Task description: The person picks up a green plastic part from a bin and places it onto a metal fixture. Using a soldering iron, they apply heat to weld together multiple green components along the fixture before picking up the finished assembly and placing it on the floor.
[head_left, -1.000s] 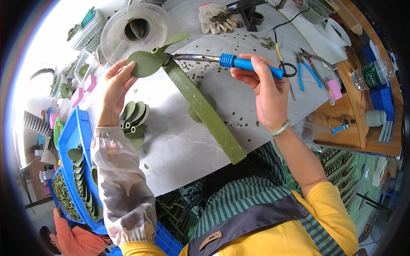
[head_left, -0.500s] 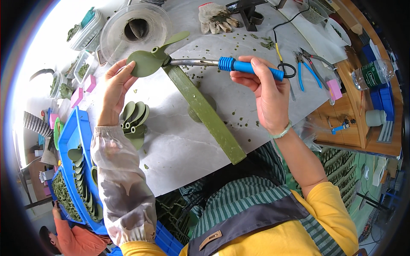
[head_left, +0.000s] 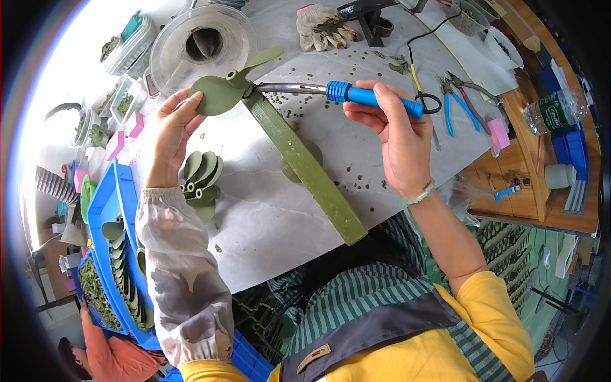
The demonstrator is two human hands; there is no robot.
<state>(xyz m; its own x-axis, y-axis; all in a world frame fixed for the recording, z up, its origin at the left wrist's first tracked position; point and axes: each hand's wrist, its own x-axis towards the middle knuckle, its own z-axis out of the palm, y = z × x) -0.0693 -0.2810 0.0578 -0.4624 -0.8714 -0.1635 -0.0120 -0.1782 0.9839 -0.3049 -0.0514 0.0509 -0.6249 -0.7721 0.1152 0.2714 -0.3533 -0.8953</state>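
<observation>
Between thumb and fingers of my left hand is one blade of an olive-green propeller, held above the table. My right hand grips the blue handle of a soldering iron. Its metal shaft points left, the tip meeting the spot where the propeller and the upper end of a long green bar come together. Whether the two are fused there cannot be made out. From that joint the bar slants down toward the table's near edge. More green propellers stand stacked beside my left wrist.
A clear round tub stands at the far left, and a stained glove lies at the back. Blue-handled pliers rest at right. Green drops dot the tabletop. Another person is at lower left beside blue trays.
The soldering iron's shaft has shifted slightly up and to the right at the joint. My left hand, the propeller and the bar look unmoved.
</observation>
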